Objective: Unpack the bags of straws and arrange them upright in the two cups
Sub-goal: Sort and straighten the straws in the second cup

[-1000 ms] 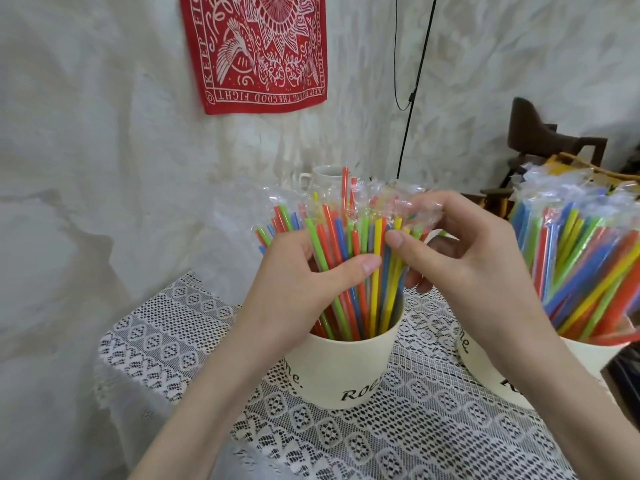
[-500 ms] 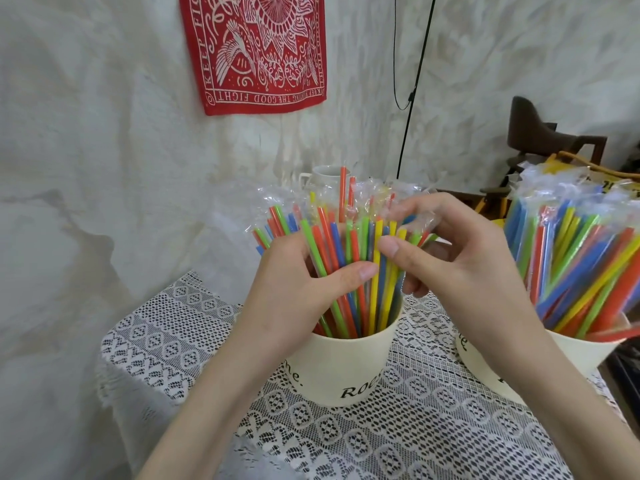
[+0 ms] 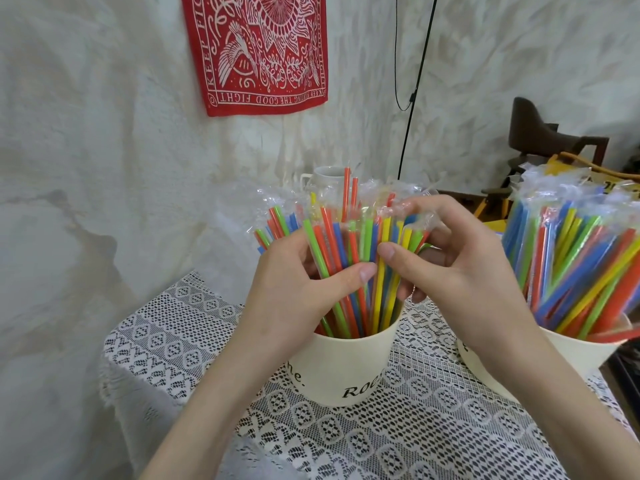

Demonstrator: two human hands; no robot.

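Two hands work at the cream cup (image 3: pixel 341 370) in the middle of the lace-covered table (image 3: pixel 433 441): the left hand (image 3: pixel 294 296) curls round the wrapped straws (image 3: pixel 346 258) standing in it, thumb across their front, likely to keep the bundle upright and gathered. The right hand (image 3: pixel 460 282), just right of that cup, pinches a few straws near their crinkled tops, probably to straighten them. Farther right of it, a second cup (image 3: pixel 581 355) already holds its own leaning bunch (image 3: pixel 575 265).

The right cup (image 3: pixel 568 355) is cut off by the frame's right edge
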